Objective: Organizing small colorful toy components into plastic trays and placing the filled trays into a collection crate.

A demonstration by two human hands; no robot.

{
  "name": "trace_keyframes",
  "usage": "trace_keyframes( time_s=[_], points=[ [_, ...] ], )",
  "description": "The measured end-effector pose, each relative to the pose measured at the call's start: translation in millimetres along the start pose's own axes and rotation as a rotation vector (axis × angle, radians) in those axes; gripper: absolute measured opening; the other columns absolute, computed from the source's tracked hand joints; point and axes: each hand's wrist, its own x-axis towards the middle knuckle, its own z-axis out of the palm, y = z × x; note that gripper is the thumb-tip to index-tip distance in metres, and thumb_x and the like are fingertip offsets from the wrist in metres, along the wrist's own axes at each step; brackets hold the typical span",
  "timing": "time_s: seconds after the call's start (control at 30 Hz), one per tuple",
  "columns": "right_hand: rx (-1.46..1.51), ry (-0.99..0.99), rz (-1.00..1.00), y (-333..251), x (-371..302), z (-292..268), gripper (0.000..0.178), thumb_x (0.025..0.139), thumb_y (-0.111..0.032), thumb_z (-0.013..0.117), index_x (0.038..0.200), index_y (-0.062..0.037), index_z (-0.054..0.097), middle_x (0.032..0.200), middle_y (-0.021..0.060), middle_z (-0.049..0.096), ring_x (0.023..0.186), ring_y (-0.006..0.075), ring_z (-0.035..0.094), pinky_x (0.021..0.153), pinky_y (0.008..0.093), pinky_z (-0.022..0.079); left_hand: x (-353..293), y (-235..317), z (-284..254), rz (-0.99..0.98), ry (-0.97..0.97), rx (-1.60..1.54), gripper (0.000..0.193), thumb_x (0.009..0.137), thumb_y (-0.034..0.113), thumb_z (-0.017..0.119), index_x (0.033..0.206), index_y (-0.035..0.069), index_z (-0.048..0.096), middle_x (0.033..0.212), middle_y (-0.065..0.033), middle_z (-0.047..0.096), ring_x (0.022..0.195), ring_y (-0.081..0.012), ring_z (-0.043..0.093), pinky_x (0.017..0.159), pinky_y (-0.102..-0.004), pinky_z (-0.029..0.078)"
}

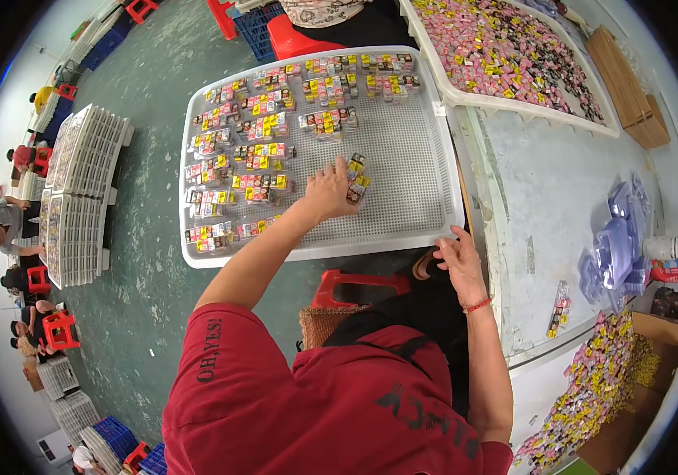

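My left hand (329,191) reaches over a white perforated tray (402,174). Its fingers close on the side of a small pack of pink, yellow and black pieces (358,180), tilted apart from the others. Similar packs, such as one pack (329,123) near the middle, stand in rows over the tray's left and far parts. My right hand (459,261) hovers by the tray's near right corner, fingers apart and nothing in them. A red band circles that wrist.
Right of the tray, a worktable (513,206) carries clear plastic sleeves (617,245) and one more pack (560,309). Loose pieces fill a white tray (434,67) at the far right and form a heap (584,396) at the near right. Stacked white trays (81,194) stand left.
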Motion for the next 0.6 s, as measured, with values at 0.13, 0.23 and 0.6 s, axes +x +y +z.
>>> trace_keyframes(
  time_s=[0.13, 0.23, 0.6],
  points=[
    [-0.021, 0.031, 0.002, 1.5, 1.2, -0.2, 0.051, 0.097, -0.024, 0.055, 0.137, 0.0005, 0.037, 0.108, 0.0106, 0.062, 0.089, 0.0144, 0.06, 0.072, 0.0267, 0.05, 8.2, -11.4, -7.5, 0.154, 0.012, -0.048, 0.109, 0.062, 0.041, 0.079, 0.14, -0.009, 0.021, 0.12, -0.0293, 0.051, 0.106, -0.045, 0.055, 0.089, -0.0476, 0.048],
    [-0.015, 0.009, 0.002, 1.5, 0.4, 1.1, 0.05, 0.097, -0.024, 0.055, 0.137, 0.0002, 0.037, 0.106, 0.0098, 0.062, 0.089, 0.0143, 0.06, 0.073, 0.0266, 0.05, 11.1, -17.3, -15.9, 0.233, -0.036, 0.065, 0.109, 0.062, 0.042, 0.079, 0.14, -0.008, 0.022, 0.117, -0.0292, 0.051, 0.103, -0.0454, 0.055, 0.087, -0.0478, 0.049],
    [-0.106, 0.011, -0.05, 9.8, 4.8, 1.2, 0.05, 0.095, -0.023, 0.057, 0.137, -0.0006, 0.038, 0.105, 0.0094, 0.06, 0.089, 0.0139, 0.06, 0.074, 0.0269, 0.05, -7.4, 2.7, 15.8, 0.048, 0.168, -0.014, 0.11, 0.058, 0.033, 0.086, 0.139, -0.005, 0.021, 0.127, -0.0235, 0.045, 0.112, -0.0424, 0.051, 0.094, -0.0495, 0.044]
  ],
)
